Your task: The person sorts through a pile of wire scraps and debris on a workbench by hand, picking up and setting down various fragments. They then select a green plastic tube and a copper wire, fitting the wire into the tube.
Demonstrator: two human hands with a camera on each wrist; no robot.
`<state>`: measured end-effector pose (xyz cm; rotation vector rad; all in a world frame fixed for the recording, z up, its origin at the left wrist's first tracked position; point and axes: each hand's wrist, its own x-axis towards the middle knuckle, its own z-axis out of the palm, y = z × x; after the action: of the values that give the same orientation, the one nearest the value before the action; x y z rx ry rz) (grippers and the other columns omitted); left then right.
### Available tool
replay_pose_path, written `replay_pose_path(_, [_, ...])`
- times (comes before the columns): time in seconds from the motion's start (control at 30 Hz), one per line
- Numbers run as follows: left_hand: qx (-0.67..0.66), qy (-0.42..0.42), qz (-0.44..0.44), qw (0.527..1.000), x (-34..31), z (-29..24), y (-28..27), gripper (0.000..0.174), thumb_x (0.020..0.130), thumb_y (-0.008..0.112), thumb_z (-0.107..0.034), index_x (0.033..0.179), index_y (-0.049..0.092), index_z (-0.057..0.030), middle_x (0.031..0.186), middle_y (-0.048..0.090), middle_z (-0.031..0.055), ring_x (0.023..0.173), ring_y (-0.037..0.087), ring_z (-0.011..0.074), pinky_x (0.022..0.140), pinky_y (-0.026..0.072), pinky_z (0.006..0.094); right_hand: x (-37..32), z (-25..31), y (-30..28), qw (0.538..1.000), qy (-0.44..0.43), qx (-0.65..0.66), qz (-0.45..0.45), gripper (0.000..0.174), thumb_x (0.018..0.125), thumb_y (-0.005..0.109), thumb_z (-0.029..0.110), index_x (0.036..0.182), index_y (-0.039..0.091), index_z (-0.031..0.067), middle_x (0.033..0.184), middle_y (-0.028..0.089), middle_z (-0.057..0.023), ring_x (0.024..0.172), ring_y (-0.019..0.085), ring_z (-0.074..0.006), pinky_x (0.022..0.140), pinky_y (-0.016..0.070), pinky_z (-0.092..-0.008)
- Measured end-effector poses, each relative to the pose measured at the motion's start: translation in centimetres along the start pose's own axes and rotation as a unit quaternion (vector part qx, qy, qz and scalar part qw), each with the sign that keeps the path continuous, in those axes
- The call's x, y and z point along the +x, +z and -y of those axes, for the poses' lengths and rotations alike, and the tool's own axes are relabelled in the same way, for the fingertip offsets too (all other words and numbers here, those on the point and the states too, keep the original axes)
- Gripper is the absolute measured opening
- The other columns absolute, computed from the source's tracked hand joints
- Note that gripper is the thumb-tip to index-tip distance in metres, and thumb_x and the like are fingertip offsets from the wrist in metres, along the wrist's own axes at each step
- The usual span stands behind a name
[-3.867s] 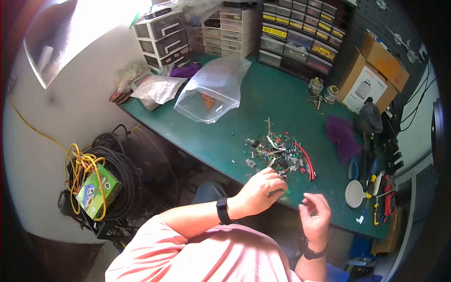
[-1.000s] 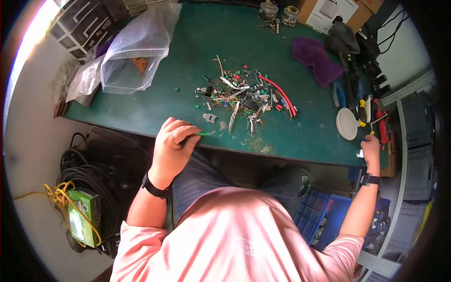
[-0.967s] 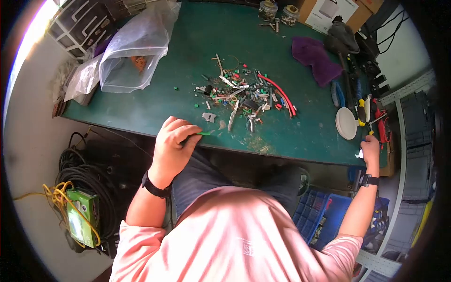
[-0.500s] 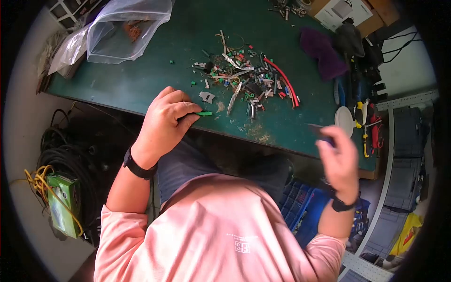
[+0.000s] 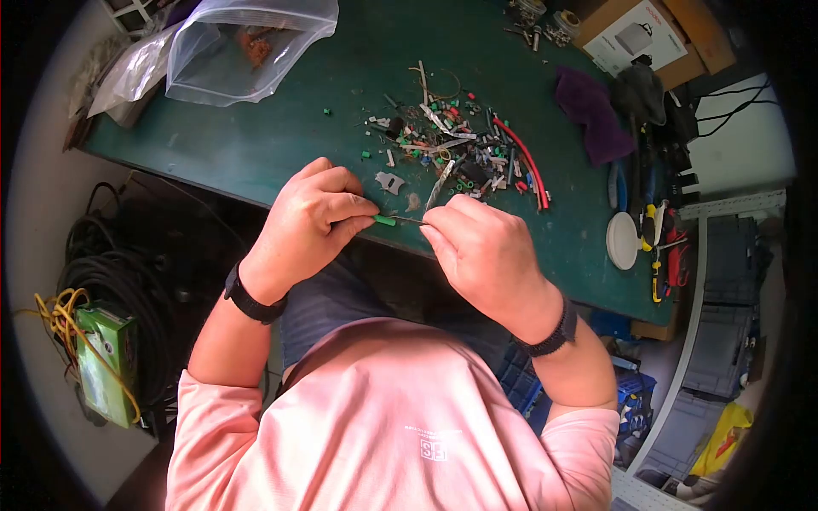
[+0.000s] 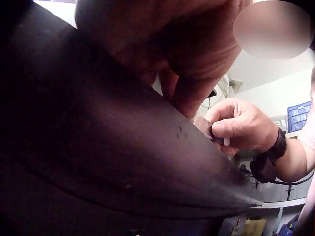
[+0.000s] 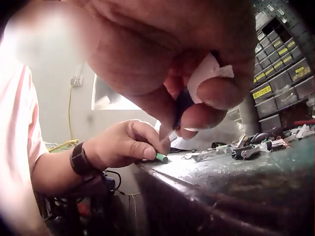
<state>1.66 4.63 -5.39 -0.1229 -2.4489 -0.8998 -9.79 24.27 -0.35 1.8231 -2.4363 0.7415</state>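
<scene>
My left hand (image 5: pixel 311 217) pinches a short green cable piece (image 5: pixel 385 221) between thumb and forefinger, just over the table's front edge. The cable's round end (image 7: pixel 161 158) sticks out past the fingertips in the right wrist view. My right hand (image 5: pixel 487 251) grips a small knife, its thin blade (image 5: pixel 410 220) pointing left and meeting the cable piece. In the right wrist view the knife's dark blue handle (image 7: pixel 184 102) is mostly hidden by curled fingers, with a white part (image 7: pixel 203 73) showing between them. The left wrist view is largely blocked by a dark surface.
Behind the hands lies a pile of cable scraps (image 5: pixel 464 145) with a red cable (image 5: pixel 530 162). An open plastic bag (image 5: pixel 213 81) holding copper-coloured strands lies back left. A white round lid (image 5: pixel 622 241), pliers (image 5: pixel 676 255) and a purple cloth (image 5: pixel 588 115) lie at right.
My right hand has picked up the knife from the tools at right and brought it left to the green cable piece. The left hand keeps its pinch, and the head view has shifted.
</scene>
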Motion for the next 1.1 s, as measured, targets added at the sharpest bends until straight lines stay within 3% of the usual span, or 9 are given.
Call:
replay_pose_path(0.73, [-0.019,-0.011,0.015,1.000,0.1,0.1,-0.1,0.015,0.065,0.078,-0.007,0.078,0.071,-0.0056,0.078,0.061,0.0061,0.076,0.055,0.0261,0.069,0.0464,0.0368,0.8,-0.1,0.6,0.999,-0.031,-0.017,0.022,0.010,0.083,0.060,0.007,0.076,0.054,0.0073,0.072,0.055,-0.0105,0.063,0.064,-0.0272,0.055,0.0517,-0.0366])
replay_pose_path(0.93, [-0.025,-0.028,0.014,0.999,0.2,-0.1,-0.1,0.013,0.066,0.077,-0.004,0.077,0.071,-0.0053,0.079,0.062,0.0061,0.076,0.056,0.0258,0.068,0.0463,0.0364,1.5,0.3,-0.2,0.994,-0.047,-0.052,0.084,0.003,0.080,0.058,0.007,0.078,0.056,0.0064,0.075,0.059,-0.0097,0.064,0.065,-0.0263,0.056,0.0534,-0.0346])
replay_pose_path(1.0, [-0.026,-0.019,0.004,0.999,0.1,-0.1,0.1,0.012,0.066,0.076,-0.003,0.076,0.069,-0.0055,0.077,0.062,0.0054,0.073,0.055,0.0259,0.067,0.0460,0.0363,1.6,0.4,-0.1,0.996,-0.038,-0.031,0.070,0.010,0.082,0.063,0.007,0.076,0.055,0.0068,0.070,0.054,-0.0102,0.060,0.060,-0.0298,0.052,0.0495,-0.0382])
replay_pose_path(1.1, [-0.029,-0.005,-0.008,1.000,0.2,0.0,0.3,0.012,0.065,0.075,-0.002,0.074,0.068,-0.0053,0.075,0.062,0.0049,0.071,0.054,0.0261,0.066,0.0458,0.0363,1.6,0.5,-0.4,0.994,-0.041,-0.038,0.089,0.010,0.082,0.062,0.006,0.076,0.054,0.0068,0.069,0.053,-0.0103,0.060,0.061,-0.0298,0.052,0.0494,-0.0382])
